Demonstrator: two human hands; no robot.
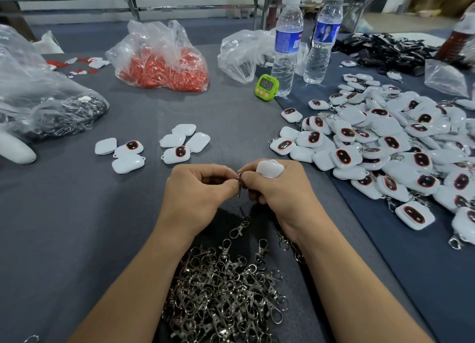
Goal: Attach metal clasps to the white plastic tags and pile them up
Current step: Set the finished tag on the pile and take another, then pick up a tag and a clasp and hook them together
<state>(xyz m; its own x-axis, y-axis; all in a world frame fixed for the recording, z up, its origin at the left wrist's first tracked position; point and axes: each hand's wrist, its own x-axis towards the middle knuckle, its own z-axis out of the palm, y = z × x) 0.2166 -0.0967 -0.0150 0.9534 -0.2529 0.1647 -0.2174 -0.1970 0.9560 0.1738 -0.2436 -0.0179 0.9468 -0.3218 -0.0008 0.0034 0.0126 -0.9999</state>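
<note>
Held one small white rounded plastic tag [270,169] in the right hand [279,191], fingers curled round it, just above the middle of the grey cloth-covered surface [77,214]. Pinched a silver metal clasp [239,187] between thumb and fingertips of the left hand [194,188], right beside the edge of the tag, with the two hands touching each other. Judged this as the joining step: ring of the clasp going into the small loop of the tag, though could not see the loop itself, hidden behind the fingers. To do it well, probably needed to hold the tag steady, turn only the clasp, and push the open end of the ring fully through before letting go; otherwise risked losing the clasp later in the pile. Saw a heap of loose silver clasps [226,291] near the wrists, handy for the next pick, a few bare white tags [180,143] well apart ahead on the left, and a big pile of finished tags with clasps [385,147] on the right, the likely place for this one.
</note>
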